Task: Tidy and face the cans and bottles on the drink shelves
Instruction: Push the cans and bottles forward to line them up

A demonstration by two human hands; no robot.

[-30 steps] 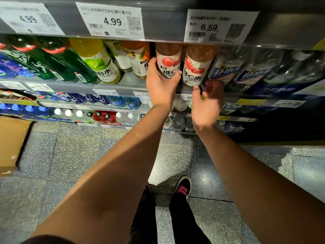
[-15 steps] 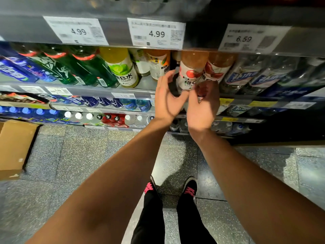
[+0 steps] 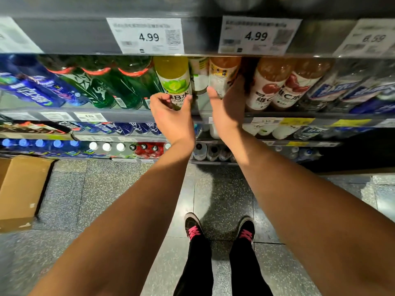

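From the head view we look down along both forearms to the shelf point(image 3: 128, 113) just below the price strip. Our left hand point(image 3: 171, 113) is at the foot of the lime bottle point(image 3: 174, 82), fingers curled round its lower label with the thumb on the right side; whether the fingers truly clasp the plastic or only brush it we cannot tell, as the back of the hand hides the contact. The bottle stands upright, so its long axis runs up and away from our knuckles, its label already turned towards us. Our right hand point(image 3: 227, 110) is opened, thumb spread to the left and fingers straight, reaching up along the right side of the orange bottle point(image 3: 222, 75), holding nothing that we can see. That bottle sits further back than the lime one, a pale bottle point(image 3: 199, 76) between them, and shows us small print, not its front. To the right the two apple bottles point(image 3: 280, 86) stand well faced. We judge the right hand the nearer to the piece needing work: it must wrap that bottle, draw it forward and twist it. Both arms are stretched out, wrists slightly raised
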